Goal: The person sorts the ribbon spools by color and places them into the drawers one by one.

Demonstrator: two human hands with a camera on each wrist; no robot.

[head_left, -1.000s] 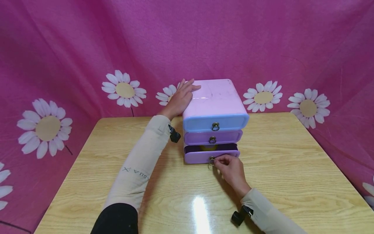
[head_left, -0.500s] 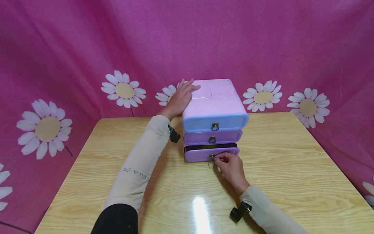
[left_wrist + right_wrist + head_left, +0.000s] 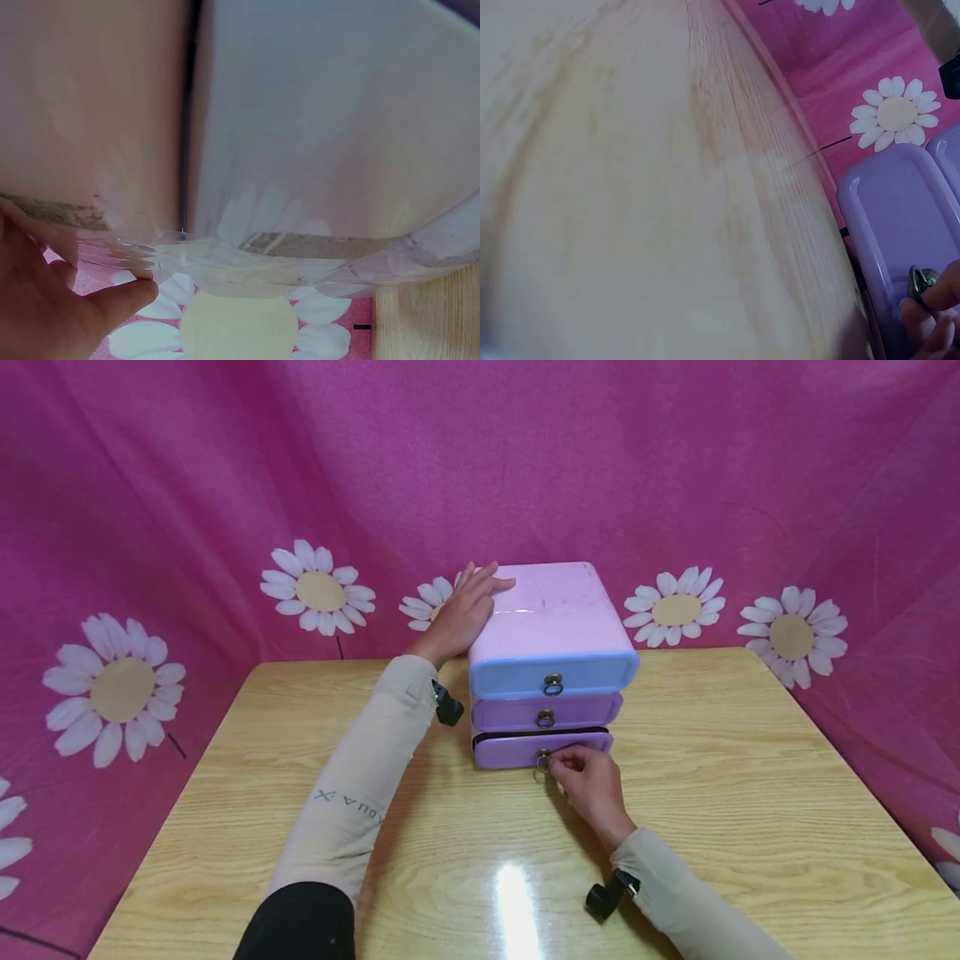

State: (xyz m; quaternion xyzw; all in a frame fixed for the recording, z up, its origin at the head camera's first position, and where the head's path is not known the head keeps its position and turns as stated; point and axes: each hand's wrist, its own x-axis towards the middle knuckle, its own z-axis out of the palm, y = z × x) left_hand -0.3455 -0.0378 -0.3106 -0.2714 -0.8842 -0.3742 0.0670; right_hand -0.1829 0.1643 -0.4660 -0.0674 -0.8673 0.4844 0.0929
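A small chest of drawers (image 3: 558,610) with a pink top stands on the table, its top drawer (image 3: 510,677) blue and the two below purple. My left hand (image 3: 462,616) rests on the top's left edge, fingers spread and fairly straight. At the bottom drawer (image 3: 504,751), my right hand (image 3: 592,782) pinches the ring pull (image 3: 542,762) between thumb and fingers. A thin dark gap shows above that drawer's front. In the right wrist view, the fingertips (image 3: 915,313) are at the metal pull (image 3: 921,280). The left wrist view shows the chest's side (image 3: 322,135) close up.
The wooden table (image 3: 720,777) extends to both sides and in front of the chest. Behind it hangs a pink cloth (image 3: 555,460) printed with white daisies. Small black cameras (image 3: 447,706) are strapped to both wrists.
The bottom drawer has slid inward, and the gap above its front has narrowed, hiding the yellow thing inside. My right hand has moved forward with the pull; the left has stayed put.
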